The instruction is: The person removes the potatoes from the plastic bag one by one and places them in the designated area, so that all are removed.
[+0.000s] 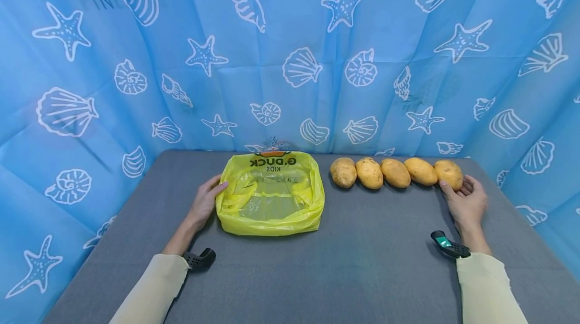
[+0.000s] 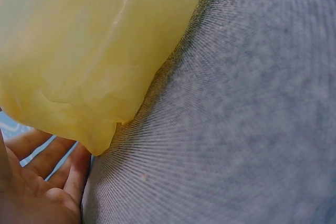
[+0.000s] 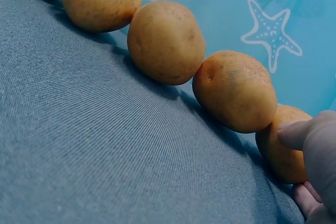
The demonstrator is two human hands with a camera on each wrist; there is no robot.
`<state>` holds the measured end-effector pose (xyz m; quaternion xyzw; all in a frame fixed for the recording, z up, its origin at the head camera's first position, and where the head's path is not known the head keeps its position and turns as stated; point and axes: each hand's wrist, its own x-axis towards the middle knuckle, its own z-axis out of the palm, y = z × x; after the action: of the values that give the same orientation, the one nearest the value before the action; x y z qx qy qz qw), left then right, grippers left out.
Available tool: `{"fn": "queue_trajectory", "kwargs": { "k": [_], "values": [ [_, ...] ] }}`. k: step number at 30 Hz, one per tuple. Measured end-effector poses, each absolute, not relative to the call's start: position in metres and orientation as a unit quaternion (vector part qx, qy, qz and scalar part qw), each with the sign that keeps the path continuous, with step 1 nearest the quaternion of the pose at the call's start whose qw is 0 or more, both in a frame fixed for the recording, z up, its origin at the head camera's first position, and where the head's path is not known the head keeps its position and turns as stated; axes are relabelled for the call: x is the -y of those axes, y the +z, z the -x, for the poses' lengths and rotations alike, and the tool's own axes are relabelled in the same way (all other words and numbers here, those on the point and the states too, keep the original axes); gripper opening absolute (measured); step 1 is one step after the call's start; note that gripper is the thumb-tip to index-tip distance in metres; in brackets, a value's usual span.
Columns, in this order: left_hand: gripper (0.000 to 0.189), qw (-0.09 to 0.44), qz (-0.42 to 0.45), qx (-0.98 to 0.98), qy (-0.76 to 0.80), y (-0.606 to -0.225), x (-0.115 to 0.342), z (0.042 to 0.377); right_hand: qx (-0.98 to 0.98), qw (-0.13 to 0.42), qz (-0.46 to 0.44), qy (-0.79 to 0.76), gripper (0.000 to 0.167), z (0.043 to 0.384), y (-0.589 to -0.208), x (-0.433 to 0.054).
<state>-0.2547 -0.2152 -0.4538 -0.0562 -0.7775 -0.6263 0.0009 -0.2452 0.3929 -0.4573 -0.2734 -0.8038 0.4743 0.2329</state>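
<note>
A yellow plastic bag [image 1: 272, 226], printed with dark lettering, lies with its mouth spread wide on the grey table. My left hand [image 1: 206, 203] rests against the bag's left side, its thumb tip overlapping the edge. In the left wrist view, the fingers of that hand [image 2: 47, 182] extend loosely beside the bag's corner [image 2: 100, 114]. To the right of the bag, several potatoes [image 1: 395, 173] lie in a row, touching or nearly so. My right hand [image 1: 468, 206] holds the rightmost potato [image 1: 448, 174] between thumb and fingers; part of this potato [image 3: 283, 153] is hidden by the thumb.
A grey cloth [image 1: 344, 273] covers the table. Behind it and along both sides hangs a blue curtain [image 1: 272, 27] with white shells and starfish, close to the row and the bag. A black band [image 1: 199, 259] sits on each wrist.
</note>
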Motion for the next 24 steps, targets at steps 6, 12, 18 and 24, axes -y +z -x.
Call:
{"fn": "queue_trajectory", "kwargs": {
  "k": [6, 12, 18, 24],
  "values": [
    [0.053, 0.001, 0.057, 0.781, -0.622, -0.4551, 0.2155, 0.2558, 0.809, 0.226, 0.268, 0.471, 0.071, 0.244, -0.4559, -0.3933],
    [0.053, 0.0, 0.059, 0.783, -0.619, -0.4553, 0.2143, 0.2566, 0.81, 0.227, 0.269, 0.469, 0.073, 0.2417, -0.4561, -0.3928],
    [0.054, -0.004, 0.055, 0.782, -0.62, -0.4557, 0.2144, 0.2567, 0.808, 0.227, 0.271, 0.471, 0.074, 0.2401, -0.4571, -0.3926],
    [0.055, -0.002, 0.061, 0.78, -0.623, -0.4569, 0.215, 0.2562, 0.796, 0.23, 0.279, 0.485, 0.073, 0.2389, -0.4566, -0.3917]
  ]
}}
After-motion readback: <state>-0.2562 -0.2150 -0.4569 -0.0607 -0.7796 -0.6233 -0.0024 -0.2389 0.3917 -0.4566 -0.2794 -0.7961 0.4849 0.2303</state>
